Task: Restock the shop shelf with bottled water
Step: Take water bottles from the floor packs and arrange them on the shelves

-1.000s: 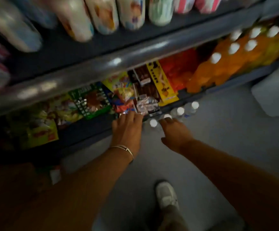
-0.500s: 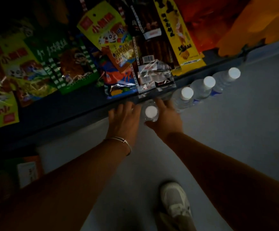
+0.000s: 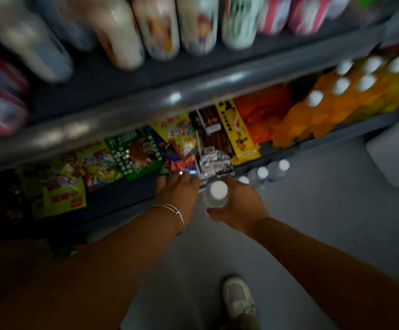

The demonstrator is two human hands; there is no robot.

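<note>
My right hand [image 3: 237, 207] grips a clear water bottle [image 3: 216, 195] with a white cap, held upright just off the floor in front of the lowest shelf. Three more white-capped water bottles [image 3: 262, 173] stand in a row on the floor to its right, against the shelf base. My left hand [image 3: 178, 195], with a thin bracelet at the wrist, lies flat with fingers spread on the front edge of the lowest shelf [image 3: 122, 194], beside the held bottle and holding nothing.
Snack packets [image 3: 134, 153] fill the lowest shelf, with orange drink bottles [image 3: 324, 110] at its right. A grey shelf rail [image 3: 170, 101] juts out above, under blurred cups [image 3: 158, 27]. A white box [image 3: 396, 153] sits on the floor at right. My shoe [image 3: 239, 298] is below.
My right hand has closed on the water bottle and lifted it slightly toward me. The camera has tilted back up, bringing the upper shelf into view. The left hand stays on the shelf edge.
</note>
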